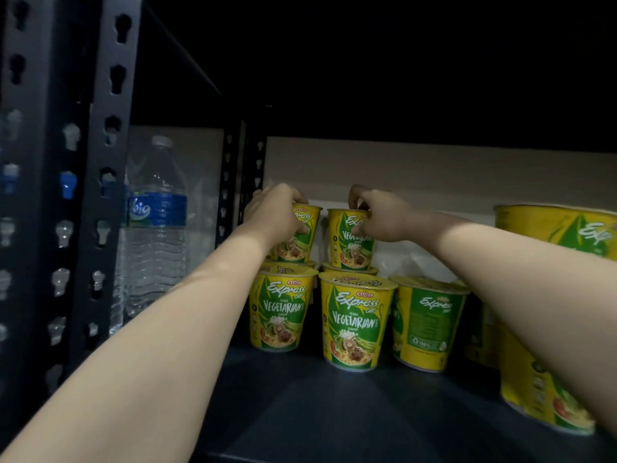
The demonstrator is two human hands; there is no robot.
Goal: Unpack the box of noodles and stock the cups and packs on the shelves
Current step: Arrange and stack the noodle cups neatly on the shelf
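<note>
Both arms reach deep into a dark shelf [300,396]: left hand [272,213] fingers curled over the rim of the upper-left noodle cup [302,237], right hand [379,220] fingers pinching the rim of the upper-right noodle cup [349,243], each cup stacked on a back-row cup. Front row of three cups [355,324] stands on the shelf floor, a large near cup [547,329] at the right edge. Water bottle [157,225] stands left, behind the slotted upright [107,162].
</note>
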